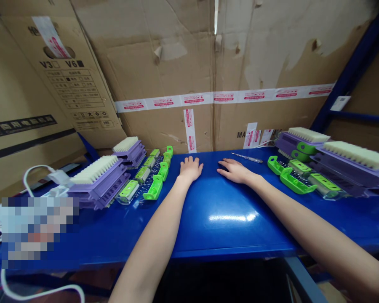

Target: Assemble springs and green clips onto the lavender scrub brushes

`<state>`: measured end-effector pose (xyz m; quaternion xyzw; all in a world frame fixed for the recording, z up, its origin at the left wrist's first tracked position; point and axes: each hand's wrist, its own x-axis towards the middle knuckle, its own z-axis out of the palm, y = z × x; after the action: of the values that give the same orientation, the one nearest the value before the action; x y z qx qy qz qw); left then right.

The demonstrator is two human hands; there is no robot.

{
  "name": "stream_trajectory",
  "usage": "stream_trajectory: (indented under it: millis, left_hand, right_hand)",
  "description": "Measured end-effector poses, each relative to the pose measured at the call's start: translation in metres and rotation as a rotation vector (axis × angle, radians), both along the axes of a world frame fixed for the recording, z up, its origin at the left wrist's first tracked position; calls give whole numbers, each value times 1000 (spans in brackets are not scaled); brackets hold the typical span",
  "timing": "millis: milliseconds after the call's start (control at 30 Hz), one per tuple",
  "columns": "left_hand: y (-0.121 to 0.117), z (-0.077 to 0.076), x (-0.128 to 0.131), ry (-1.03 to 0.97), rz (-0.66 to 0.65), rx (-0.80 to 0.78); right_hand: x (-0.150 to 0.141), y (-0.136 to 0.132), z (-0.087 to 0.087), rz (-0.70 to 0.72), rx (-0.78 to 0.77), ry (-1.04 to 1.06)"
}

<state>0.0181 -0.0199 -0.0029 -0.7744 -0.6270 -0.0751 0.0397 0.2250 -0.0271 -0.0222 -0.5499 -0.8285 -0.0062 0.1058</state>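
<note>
My left hand (191, 169) lies flat on the blue tabletop (221, 235), fingers spread and holding nothing. Just left of it runs a row of bright green curved plastic parts (153, 188), small dark springs (148, 185) and clear-and-green blocks (128, 191). My right hand (233, 170) also rests palm down with its fingers apart, nothing in it. A thin screwdriver with a clear handle (254, 159) lies behind that hand. To its right are more green curved parts (297, 184) and clear-and-green blocks (325, 185).
Purple plastic parts topped with cream bristles (97, 185) are stacked at the left, with similar purple stacks (350, 168) at the right. A white cable (34, 168) and plug sit at far left. Taped cardboard (164, 71) walls the back; a blue post (344, 80) stands right.
</note>
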Motion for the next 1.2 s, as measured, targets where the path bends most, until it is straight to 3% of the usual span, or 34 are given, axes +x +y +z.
stream_trajectory:
  millis: [1200]
  left_hand:
    - [-1, 1, 1, 7, 9, -7]
  right_hand:
    - [2, 2, 0, 13, -6, 10]
